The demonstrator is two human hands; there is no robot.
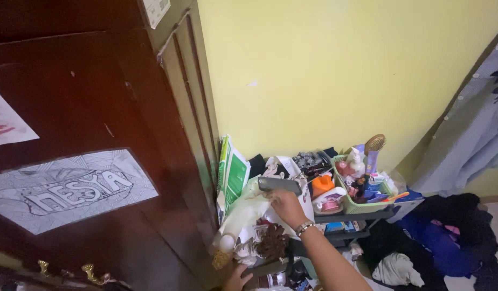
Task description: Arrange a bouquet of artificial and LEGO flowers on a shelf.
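Note:
My right hand (288, 207), a beaded bracelet on its wrist, holds a flat grey rectangular object (279, 185), perhaps a phone or case, above a cluttered rack. Below it lie a cream cloth bundle (243, 213) and a brown frilly item (272, 241). Only part of my left hand (236, 279) shows at the bottom edge. It rests low against the pile, beside a small gold-coloured piece (221, 260), and its grip is hidden.
A dark wooden wardrobe door (87, 108) with a taped drawing fills the left. A green-and-white bag (235, 173) leans by it. A green basket (362, 207) holds bottles; an orange item (323, 184) sits beside it. Dark clothes (454, 237) lie on the floor; a grey shirt (475, 129) hangs at right.

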